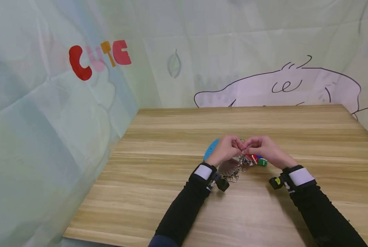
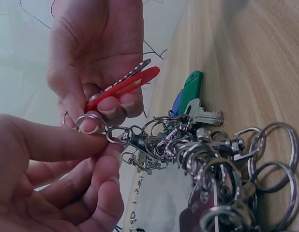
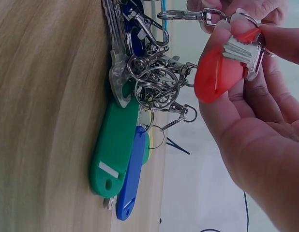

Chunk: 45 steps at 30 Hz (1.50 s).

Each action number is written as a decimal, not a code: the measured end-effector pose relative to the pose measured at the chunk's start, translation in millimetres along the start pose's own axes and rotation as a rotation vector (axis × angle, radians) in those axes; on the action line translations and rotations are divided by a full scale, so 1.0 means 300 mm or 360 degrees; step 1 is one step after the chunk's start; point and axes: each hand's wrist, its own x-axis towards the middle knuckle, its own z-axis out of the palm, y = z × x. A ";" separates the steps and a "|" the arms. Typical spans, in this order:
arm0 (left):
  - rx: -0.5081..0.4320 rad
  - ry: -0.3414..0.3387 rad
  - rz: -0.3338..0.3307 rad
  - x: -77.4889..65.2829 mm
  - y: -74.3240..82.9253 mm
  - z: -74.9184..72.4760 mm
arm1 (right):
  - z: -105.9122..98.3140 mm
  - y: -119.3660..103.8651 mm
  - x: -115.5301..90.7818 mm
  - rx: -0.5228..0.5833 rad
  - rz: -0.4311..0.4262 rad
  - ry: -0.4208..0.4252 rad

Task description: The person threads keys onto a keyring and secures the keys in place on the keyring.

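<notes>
In the left wrist view, my left hand (image 2: 67,174) pinches the end of a metal swivel clasp (image 2: 121,136) with thumb and forefinger. My right hand (image 3: 261,121) holds a red key tag (image 3: 217,77) with a silver key (image 3: 241,50) beside it; a split ring (image 2: 91,123) sits at its thumb tip. The two hands meet fingertip to fingertip just above the table. Below them lies a tangled heap of key rings and clasps (image 2: 207,159). A green key tag (image 3: 113,145) and a blue key tag (image 3: 132,174) hang by the heap, with another key (image 3: 120,77) close by.
A blue piece with small holes (image 1: 211,149) lies partly hidden behind the left hand. The wooden table (image 1: 140,192) reaches back to a printed cloth backdrop (image 1: 178,82). Each wrist bears a strapped camera, the left one (image 1: 222,184) hanging near the heap.
</notes>
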 end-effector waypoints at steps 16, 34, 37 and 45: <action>-0.0009 0.0037 0.0074 0.000 0.005 -0.003 | -0.003 -0.003 0.000 0.0018 0.0026 0.0009; 0.0018 -0.0010 0.0058 0.005 0.002 -0.005 | -0.004 0.000 -0.002 0.0041 0.0058 0.0013; 0.0007 0.0000 0.0052 0.004 0.001 -0.004 | -0.002 -0.001 -0.002 0.0037 0.0054 0.0009; 0.0028 0.0029 0.0009 0.003 0.000 0.002 | 0.003 -0.004 -0.001 0.0008 0.0002 -0.0011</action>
